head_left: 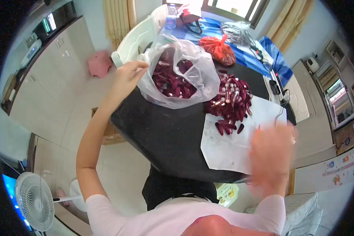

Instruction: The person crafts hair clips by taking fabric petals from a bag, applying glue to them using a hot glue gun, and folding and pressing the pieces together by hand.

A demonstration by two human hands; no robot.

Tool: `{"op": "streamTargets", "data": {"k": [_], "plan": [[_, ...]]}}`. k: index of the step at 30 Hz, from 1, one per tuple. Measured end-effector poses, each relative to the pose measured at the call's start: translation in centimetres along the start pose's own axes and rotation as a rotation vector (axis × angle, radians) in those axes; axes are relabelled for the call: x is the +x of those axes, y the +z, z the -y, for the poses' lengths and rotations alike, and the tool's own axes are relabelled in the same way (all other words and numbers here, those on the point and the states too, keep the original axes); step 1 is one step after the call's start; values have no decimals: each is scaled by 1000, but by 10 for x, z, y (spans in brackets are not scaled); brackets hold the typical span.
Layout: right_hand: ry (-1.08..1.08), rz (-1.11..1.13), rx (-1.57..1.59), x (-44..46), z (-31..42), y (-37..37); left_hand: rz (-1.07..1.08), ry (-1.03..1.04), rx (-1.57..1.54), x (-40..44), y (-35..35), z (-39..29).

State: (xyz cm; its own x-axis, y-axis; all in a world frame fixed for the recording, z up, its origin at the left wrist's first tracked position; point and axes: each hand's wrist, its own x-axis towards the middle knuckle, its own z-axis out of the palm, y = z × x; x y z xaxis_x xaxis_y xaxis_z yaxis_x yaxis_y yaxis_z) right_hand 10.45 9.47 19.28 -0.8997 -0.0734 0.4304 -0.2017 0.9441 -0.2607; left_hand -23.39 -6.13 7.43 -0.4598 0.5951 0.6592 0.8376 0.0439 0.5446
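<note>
At the rim of a clear plastic bag point(173, 103), my left hand point(130, 76) has its fingers closed on the edge. Inside the bag lie many dark red hair clips point(173, 80), some with shiny metal backs showing. A heap of the same clips point(234, 96) spills beside it onto a white sheet point(220, 151), a few lying loose at the near side. My right hand point(272, 151) is over the right part of the sheet, smeared by motion. Its fingers and anything in them cannot be made out.
The sheet and bag rest on a black table point(161, 133). Behind are a knotted red bag point(218, 49), a water bottle point(171, 17) and a white chair point(139, 37). A power strip point(277, 80) with cables lies right. A fan point(34, 200) stands lower left.
</note>
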Motion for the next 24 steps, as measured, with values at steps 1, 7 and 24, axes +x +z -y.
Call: {"op": "streamTargets", "data": {"k": [1, 7, 24], "plan": [[-125, 61, 344, 28, -32, 21, 74, 80, 108, 7, 3, 4], [-319, 362, -678, 155, -173, 155, 471, 330, 910, 54, 39, 37], [478, -408, -91, 238, -317, 113, -239, -38, 529, 107, 19, 71]]}}
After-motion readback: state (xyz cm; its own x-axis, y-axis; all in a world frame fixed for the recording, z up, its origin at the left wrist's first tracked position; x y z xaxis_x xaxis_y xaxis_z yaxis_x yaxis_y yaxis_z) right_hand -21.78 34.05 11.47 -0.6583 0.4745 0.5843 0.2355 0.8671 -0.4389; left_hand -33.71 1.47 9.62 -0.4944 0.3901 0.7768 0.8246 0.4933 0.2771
